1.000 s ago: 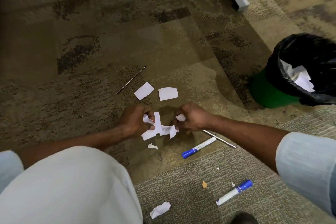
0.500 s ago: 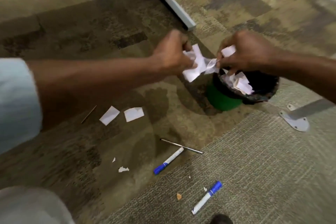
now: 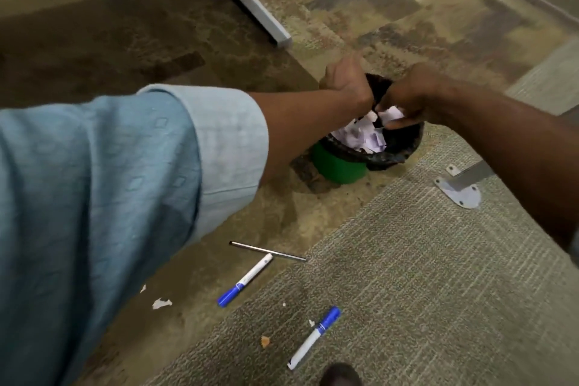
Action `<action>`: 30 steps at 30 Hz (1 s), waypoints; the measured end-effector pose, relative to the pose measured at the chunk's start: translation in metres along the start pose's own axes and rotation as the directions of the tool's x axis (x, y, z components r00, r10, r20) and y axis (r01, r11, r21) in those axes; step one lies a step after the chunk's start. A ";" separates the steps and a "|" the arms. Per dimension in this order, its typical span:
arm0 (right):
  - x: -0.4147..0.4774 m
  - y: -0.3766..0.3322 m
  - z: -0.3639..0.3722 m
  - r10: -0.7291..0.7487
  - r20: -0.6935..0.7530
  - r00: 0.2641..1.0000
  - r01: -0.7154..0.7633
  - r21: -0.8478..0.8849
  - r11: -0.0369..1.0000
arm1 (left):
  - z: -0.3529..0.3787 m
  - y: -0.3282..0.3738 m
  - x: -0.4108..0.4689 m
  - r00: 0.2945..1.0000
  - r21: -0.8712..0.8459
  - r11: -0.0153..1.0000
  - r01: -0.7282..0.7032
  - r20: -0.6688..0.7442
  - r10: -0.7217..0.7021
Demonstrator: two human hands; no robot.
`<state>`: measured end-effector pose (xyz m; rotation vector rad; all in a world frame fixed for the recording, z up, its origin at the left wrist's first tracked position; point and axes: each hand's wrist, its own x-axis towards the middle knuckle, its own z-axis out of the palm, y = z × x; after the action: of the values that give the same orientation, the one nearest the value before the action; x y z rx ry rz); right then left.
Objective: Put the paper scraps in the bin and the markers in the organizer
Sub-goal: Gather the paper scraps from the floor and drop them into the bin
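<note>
A torn scrap [image 3: 161, 303] lies near-left. Two markers [image 3: 246, 279] lie nearer than the hands, long axes near-left to far-right. The left hand [image 3: 347, 84], the closer to them, is curled above the bin [image 3: 341, 166]; whether it holds paper, I cannot tell. The right hand [image 3: 410, 97] pinches scraps [image 3: 391, 113] directly over the bin's paper-filled mouth.

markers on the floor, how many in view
2. One marker lies by the metal rod on brown carpet; the other marker, nearer, on grey carpet. The sleeve may hide more.
</note>
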<state>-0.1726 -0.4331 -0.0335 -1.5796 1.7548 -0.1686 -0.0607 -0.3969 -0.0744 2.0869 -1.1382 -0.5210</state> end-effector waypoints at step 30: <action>-0.104 -0.047 0.295 -0.532 0.728 0.433 0.887 -0.450 0.105 | -0.228 -0.374 -0.116 0.909 0.561 0.826 0.058 0.312 -0.276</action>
<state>0.0370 -0.2395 -0.1703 -2.8622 0.4196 0.5825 0.2321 -0.0718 -0.1923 2.6801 -1.4565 -0.7907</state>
